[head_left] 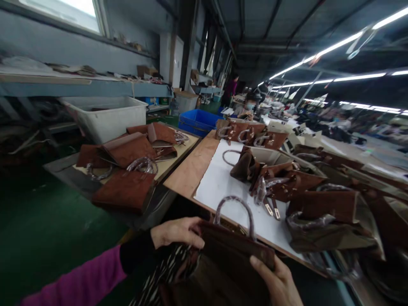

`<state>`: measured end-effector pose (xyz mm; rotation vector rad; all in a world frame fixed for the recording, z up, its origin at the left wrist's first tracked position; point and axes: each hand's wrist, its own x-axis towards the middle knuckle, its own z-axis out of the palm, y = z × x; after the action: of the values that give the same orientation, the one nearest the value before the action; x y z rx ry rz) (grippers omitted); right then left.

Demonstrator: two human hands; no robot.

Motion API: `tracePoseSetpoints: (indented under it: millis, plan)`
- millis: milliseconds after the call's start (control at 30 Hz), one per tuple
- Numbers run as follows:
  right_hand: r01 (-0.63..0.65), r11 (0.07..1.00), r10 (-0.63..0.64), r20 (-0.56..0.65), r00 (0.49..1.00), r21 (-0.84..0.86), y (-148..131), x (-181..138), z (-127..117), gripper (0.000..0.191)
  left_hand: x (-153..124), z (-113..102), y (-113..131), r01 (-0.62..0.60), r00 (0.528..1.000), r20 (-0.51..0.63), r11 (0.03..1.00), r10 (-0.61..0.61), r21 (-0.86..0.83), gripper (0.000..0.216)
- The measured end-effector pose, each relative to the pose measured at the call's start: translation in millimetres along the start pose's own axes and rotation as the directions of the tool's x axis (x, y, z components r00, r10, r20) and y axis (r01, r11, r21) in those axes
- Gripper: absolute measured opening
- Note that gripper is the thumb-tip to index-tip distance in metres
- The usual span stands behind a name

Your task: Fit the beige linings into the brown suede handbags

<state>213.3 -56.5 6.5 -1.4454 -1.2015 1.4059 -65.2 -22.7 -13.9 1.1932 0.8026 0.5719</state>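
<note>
A dark brown handbag (229, 259) is held low in front of me, its wrapped loop handle (234, 199) standing up at the far side. My left hand (178, 233) grips the bag's upper left corner, thumb on the near face and fingers hidden behind. At the upper right corner, my right hand (277, 276) pinches the edge, thumb toward me. The bag's lower part runs out of view. Just beyond it lies a white sheet (210, 182) on the worktable, with a brown handbag (283, 182) whose straps hang over the sheet.
More brown bags (124, 187) lie on a low padded platform at left. Behind them stand a white bin (111, 114) and a blue crate (199, 121). Further bags (331, 221) crowd the table's right side. A person in purple (231, 89) stands far back; others sit along the tables.
</note>
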Motion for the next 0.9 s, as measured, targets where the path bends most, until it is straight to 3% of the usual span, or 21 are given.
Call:
tracePoseSetpoints:
  millis: [67, 167, 333, 533, 633, 700, 800, 867, 900]
  plan:
    - [-0.035, 0.996, 0.042, -0.095, 0.995, 0.079, 18, 2, 4, 0.046, 4, -3, 0, 0.060, 0.998, -0.009, 0.998, -0.060, 0.013, 0.060]
    - [-0.060, 0.985, 0.085, -0.145, 0.986, 0.163, 40, 2, 10, 0.046, 8, -3, -8, 0.094, 0.992, -0.096, 0.993, -0.087, 0.065, 0.067]
    - [-0.075, 0.948, 0.144, -0.204, 0.968, 0.310, 51, 2, 16, 0.041, 19, -3, -28, 0.117, 0.975, -0.205, 0.986, -0.091, 0.121, 0.065]
    - [-0.124, 0.923, 0.224, -0.249, 0.942, 0.364, 48, -3, 24, 0.043, 20, -2, -28, 0.200, 0.973, -0.130, 0.977, -0.188, 0.080, 0.055]
    - [-0.107, 0.925, 0.217, -0.276, 0.936, 0.365, 47, -7, 23, 0.048, 15, -4, -22, 0.178, 0.977, -0.118, 0.984, -0.177, 0.000, 0.042]
    - [-0.109, 0.913, 0.226, -0.264, 0.938, 0.394, 50, -8, 17, 0.056, 10, -8, -18, 0.108, 0.969, -0.215, 0.992, -0.120, -0.065, 0.033]
    - [-0.148, 0.889, 0.259, -0.210, 0.943, 0.432, 65, -7, 3, 0.063, 5, -17, -17, 0.010, 0.888, -0.459, 0.999, -0.027, -0.039, 0.033]
    - [-0.173, 0.884, 0.269, -0.169, 0.948, 0.434, 77, -6, -3, 0.062, 1, -21, -18, 0.027, 0.858, -0.514, 0.998, 0.007, 0.060, 0.032]
    - [-0.179, 0.885, 0.268, -0.157, 0.950, 0.430, 83, -5, -5, 0.061, 0, -21, -20, 0.049, 0.869, -0.494, 0.994, 0.007, 0.100, 0.033]
